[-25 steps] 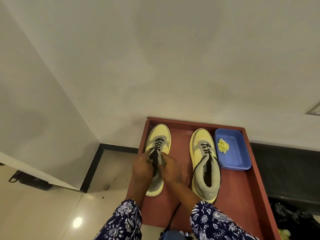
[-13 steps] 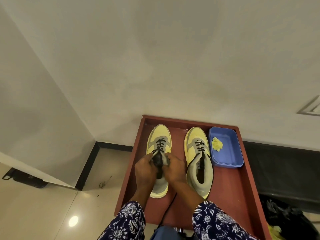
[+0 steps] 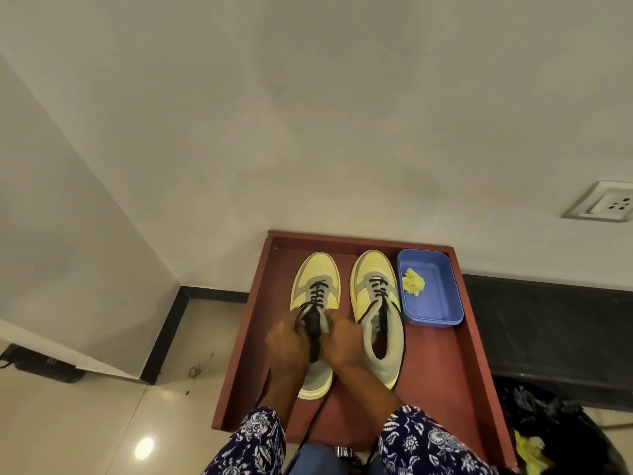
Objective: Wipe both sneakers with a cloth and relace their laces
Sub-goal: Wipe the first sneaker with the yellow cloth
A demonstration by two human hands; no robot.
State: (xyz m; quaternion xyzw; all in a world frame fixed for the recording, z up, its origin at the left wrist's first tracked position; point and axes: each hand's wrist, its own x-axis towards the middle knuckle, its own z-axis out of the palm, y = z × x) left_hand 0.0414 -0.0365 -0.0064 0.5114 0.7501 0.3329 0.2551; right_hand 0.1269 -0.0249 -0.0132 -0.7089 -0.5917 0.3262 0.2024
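Observation:
Two yellow-and-grey sneakers with black laces stand side by side, toes pointing away, on a red-brown table (image 3: 445, 365). My left hand (image 3: 287, 341) and my right hand (image 3: 342, 339) meet over the tongue of the left sneaker (image 3: 317, 279) and grip its upper laces there; which part each finger holds is hidden. The right sneaker (image 3: 378, 303) stands untouched, its lace (image 3: 366, 311) loose at the top. A crumpled yellow cloth (image 3: 413, 286) lies in a blue tub (image 3: 435, 310) to the right of the shoes.
The table stands against a pale wall. A wall socket (image 3: 606, 204) is at the right. A black bag (image 3: 561, 430) with something yellow lies on the floor at the right. Tiled floor (image 3: 85, 406) runs along the left.
The view has shifted slightly, and the shoes and tub sit more to the centre. Both hands stay on the left sneaker's laces with only small finger movement.

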